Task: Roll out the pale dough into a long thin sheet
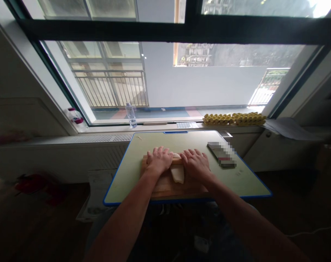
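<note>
A wooden rolling pin (177, 161) lies crosswise over a pale strip of dough (177, 174). The dough rests on a wooden board (168, 187), with one end showing beyond the pin and the other towards me. My left hand (160, 160) is over the pin's left part, fingers bent forward over it. On the right part sits my right hand (194, 162), gripping from above in the same way. Both hands hide the pin's ends, so only its middle shows between them.
The board lies on a small light-green table (124, 182) with a blue edge. A phone (222, 154) with a blurred screen lies at its right. On the windowsill stand a clear bottle (131, 115), a second bottle (77, 119) and a yellow bumpy row (233, 119).
</note>
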Tool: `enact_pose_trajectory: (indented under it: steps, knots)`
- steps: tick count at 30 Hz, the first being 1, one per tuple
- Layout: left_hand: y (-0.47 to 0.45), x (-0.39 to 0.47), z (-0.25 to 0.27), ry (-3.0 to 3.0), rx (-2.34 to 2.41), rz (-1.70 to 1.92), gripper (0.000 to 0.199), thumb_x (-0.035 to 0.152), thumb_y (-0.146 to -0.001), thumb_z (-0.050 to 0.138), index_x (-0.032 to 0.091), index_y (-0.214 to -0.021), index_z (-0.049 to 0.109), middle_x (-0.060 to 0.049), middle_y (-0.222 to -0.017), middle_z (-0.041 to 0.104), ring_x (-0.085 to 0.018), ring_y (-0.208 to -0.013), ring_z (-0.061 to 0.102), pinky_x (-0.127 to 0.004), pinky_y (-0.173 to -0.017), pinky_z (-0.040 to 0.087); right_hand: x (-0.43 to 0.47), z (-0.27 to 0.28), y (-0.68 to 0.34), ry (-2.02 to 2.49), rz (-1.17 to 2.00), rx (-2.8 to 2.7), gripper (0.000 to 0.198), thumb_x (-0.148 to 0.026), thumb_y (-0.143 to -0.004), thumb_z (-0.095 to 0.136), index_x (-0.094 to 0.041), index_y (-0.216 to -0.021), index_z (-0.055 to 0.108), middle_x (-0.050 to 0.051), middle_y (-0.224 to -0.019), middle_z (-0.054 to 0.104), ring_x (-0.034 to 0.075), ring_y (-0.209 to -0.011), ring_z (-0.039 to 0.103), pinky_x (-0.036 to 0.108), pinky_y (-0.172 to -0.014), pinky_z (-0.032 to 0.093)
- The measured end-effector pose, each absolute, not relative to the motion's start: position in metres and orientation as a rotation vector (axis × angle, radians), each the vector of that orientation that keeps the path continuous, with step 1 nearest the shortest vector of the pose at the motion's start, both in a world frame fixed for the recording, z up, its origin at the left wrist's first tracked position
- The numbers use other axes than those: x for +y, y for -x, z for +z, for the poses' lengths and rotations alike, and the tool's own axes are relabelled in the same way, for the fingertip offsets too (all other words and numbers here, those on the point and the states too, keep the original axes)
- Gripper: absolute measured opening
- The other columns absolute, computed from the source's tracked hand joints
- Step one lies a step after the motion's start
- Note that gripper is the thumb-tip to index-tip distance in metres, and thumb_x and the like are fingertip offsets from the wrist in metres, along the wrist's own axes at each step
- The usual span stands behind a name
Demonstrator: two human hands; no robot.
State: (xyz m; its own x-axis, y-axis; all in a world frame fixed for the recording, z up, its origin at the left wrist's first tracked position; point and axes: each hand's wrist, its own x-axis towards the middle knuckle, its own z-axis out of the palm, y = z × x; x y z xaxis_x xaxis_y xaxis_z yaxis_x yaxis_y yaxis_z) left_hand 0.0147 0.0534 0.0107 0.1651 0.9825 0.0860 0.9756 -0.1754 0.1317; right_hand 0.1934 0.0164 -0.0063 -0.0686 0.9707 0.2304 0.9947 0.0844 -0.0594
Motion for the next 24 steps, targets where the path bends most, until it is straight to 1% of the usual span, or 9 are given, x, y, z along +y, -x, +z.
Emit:
enact_pose_trajectory:
  steps: [2,6,10,13,15,17,20,22,24]
  knots:
    - [-0.015,0.071,0.014,-2.348,1.955,0.214,0.057,0.054,-0.107,0.031,0.029,-0.143,0.067,-0.011,-0.16,0.058,-0.034,-0.144,0.053,-0.062,-0.12,0.038,0.034,0.0,-0.196,2.028,-0.133,-2.21,0.055,-0.052,-0.114,0.024,-0.033,-0.145,0.066,0.007,-0.156,0.061,0.032,-0.144,0.049,0.054,-0.116,0.038]
    - [-0.016,0.102,0.019,-2.308,1.921,0.137,0.056,0.055,-0.105,0.032,0.031,-0.14,0.068,-0.012,-0.156,0.061,-0.033,-0.139,0.056,-0.06,-0.117,0.041,0.068,0.008,-0.199,2.102,0.059,-2.278,0.057,-0.056,-0.113,0.022,-0.038,-0.154,0.057,0.006,-0.161,0.055,0.03,-0.146,0.046,0.053,-0.114,0.04]
    - [-0.018,0.126,0.021,-2.355,1.962,0.165,0.057,0.052,-0.106,0.03,0.028,-0.134,0.073,-0.014,-0.149,0.066,-0.033,-0.136,0.059,-0.057,-0.114,0.045,0.092,0.013,-0.199,2.122,0.159,-2.221,0.059,-0.058,-0.111,0.021,-0.036,-0.152,0.059,0.008,-0.16,0.056,0.032,-0.143,0.049,0.055,-0.113,0.041]
    - [-0.019,0.14,0.021,-2.301,1.92,0.03,0.059,0.053,-0.105,0.029,0.03,-0.139,0.071,-0.014,-0.153,0.063,-0.035,-0.138,0.058,-0.06,-0.113,0.046,0.104,0.015,-0.197,2.149,0.246,-2.225,0.058,-0.059,-0.11,0.027,-0.035,-0.148,0.063,0.009,-0.158,0.058,0.035,-0.143,0.051,0.058,-0.113,0.04]
    - [-0.018,0.146,0.02,-2.237,1.871,-0.061,0.06,0.056,-0.103,0.029,0.032,-0.143,0.068,-0.013,-0.158,0.06,-0.037,-0.141,0.056,-0.063,-0.113,0.046,0.109,0.016,-0.197,2.155,0.271,-2.238,0.057,-0.059,-0.11,0.03,-0.034,-0.149,0.063,0.011,-0.158,0.059,0.037,-0.143,0.051,0.058,-0.112,0.04]
    - [-0.017,0.147,0.018,-2.222,1.85,-0.077,0.06,0.057,-0.103,0.03,0.034,-0.146,0.066,-0.012,-0.161,0.057,-0.038,-0.143,0.055,-0.066,-0.114,0.044,0.109,0.016,-0.198,2.13,0.238,-2.265,0.056,-0.056,-0.11,0.031,-0.033,-0.151,0.062,0.011,-0.159,0.057,0.037,-0.143,0.05,0.058,-0.112,0.039]
    - [-0.016,0.137,0.014,-2.269,1.858,-0.008,0.061,0.056,-0.103,0.029,0.036,-0.152,0.06,-0.009,-0.165,0.052,-0.037,-0.146,0.051,-0.069,-0.119,0.037,0.098,0.011,-0.198,2.094,0.138,-2.278,0.056,-0.054,-0.112,0.028,-0.032,-0.149,0.062,0.011,-0.158,0.058,0.037,-0.143,0.05,0.058,-0.111,0.04]
    - [-0.014,0.125,0.011,-2.308,1.859,0.048,0.061,0.056,-0.105,0.027,0.036,-0.155,0.057,-0.008,-0.168,0.049,-0.036,-0.149,0.048,-0.069,-0.123,0.032,0.086,0.006,-0.197,2.073,0.043,-2.276,0.056,-0.054,-0.112,0.025,-0.033,-0.145,0.064,0.01,-0.155,0.06,0.036,-0.142,0.049,0.058,-0.111,0.04]
    - [-0.013,0.11,0.009,-2.334,1.856,0.08,0.063,0.057,-0.106,0.025,0.035,-0.156,0.057,-0.009,-0.17,0.047,-0.036,-0.151,0.046,-0.067,-0.124,0.031,0.073,0.002,-0.196,2.047,-0.056,-2.266,0.055,-0.054,-0.113,0.024,-0.033,-0.141,0.067,0.01,-0.153,0.062,0.035,-0.142,0.048,0.057,-0.112,0.038]
